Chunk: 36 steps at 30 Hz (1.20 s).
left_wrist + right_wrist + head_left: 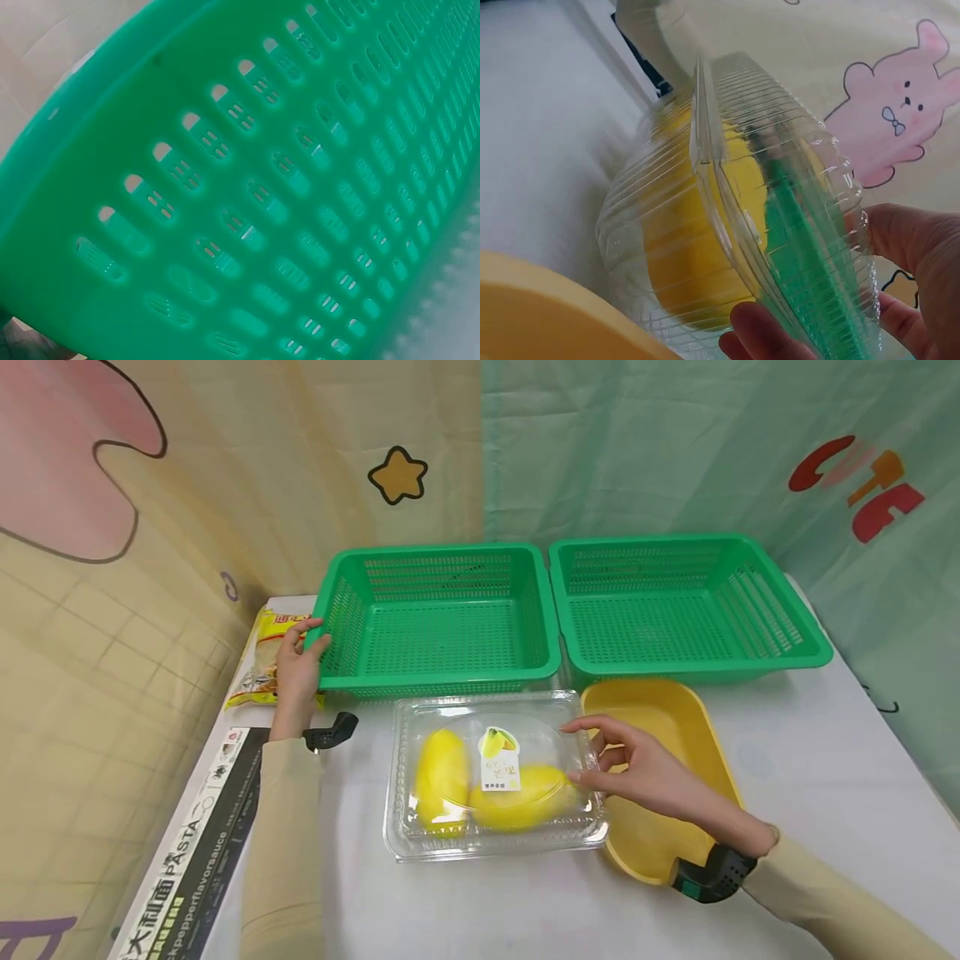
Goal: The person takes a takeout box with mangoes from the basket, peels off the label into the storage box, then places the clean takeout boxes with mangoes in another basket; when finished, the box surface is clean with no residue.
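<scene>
My left hand (297, 672) grips the left rim of a green perforated basket (438, 682), whose slotted wall (135, 127) fills the left wrist view. My right hand (637, 764) holds the right end of a clear plastic clamshell box (408, 718). Inside the box lie two yellow mangoes, one upright in view (441, 781) and one lying sideways (517, 810). A label with a mango picture (500, 760) sits on the lid. In the right wrist view, fingertips (761, 330) press the box's edge while other fingers lie at its far face.
A second green basket (697, 664) stands to the right of the first. Partly under my right hand is a yellow tray (697, 718). On the left lie a yellow food packet (262, 668) and a black-and-white pasta box (195, 852). Printed curtains (600, 452) hang behind the table.
</scene>
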Each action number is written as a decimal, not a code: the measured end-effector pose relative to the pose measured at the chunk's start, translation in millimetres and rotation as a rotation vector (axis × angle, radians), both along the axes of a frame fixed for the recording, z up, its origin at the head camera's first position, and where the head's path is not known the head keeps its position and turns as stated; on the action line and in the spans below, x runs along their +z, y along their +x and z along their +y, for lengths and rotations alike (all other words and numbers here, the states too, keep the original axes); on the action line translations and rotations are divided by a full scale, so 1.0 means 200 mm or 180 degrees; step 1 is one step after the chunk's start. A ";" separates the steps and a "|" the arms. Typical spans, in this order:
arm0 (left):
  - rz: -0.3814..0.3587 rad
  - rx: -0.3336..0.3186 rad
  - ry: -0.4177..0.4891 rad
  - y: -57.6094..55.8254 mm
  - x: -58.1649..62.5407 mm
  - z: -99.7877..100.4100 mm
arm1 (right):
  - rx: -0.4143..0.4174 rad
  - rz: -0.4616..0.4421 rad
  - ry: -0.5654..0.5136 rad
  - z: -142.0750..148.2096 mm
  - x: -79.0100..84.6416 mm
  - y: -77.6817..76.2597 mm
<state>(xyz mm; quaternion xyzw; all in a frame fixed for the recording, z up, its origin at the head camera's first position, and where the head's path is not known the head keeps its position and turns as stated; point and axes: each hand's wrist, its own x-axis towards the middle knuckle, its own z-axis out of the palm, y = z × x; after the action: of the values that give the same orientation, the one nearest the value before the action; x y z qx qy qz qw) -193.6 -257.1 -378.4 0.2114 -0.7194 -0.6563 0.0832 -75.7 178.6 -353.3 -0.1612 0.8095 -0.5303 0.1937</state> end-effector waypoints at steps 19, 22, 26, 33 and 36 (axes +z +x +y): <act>-0.0003 0.0065 0.0054 -0.01 0.00 0.01 | 0.0213 0.0510 0.0746 -0.15 -0.07 -0.05; -0.0075 0.0081 0.0058 -0.02 0.01 0.01 | 0.0325 0.0419 0.0892 -0.15 -0.05 -0.06; -0.0159 0.0072 -0.0040 -0.02 0.03 0.00 | 0.0413 0.0283 0.0963 -0.16 -0.02 -0.07; 0.0433 0.0149 -0.1036 0.13 0.15 0.08 | 0.0342 0.0620 0.1157 -0.18 0.00 -0.05; 0.1031 -0.0102 -0.1586 0.29 0.23 0.14 | 0.0276 0.0991 0.1319 -0.19 0.00 -0.04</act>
<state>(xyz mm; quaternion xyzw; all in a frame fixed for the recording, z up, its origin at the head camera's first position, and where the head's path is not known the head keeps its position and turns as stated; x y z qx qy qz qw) -135.4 -228.6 -332.9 0.0656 -0.8390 -0.4859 0.2360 -84.5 140.4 -353.1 -0.2324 0.9132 -0.3132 0.1183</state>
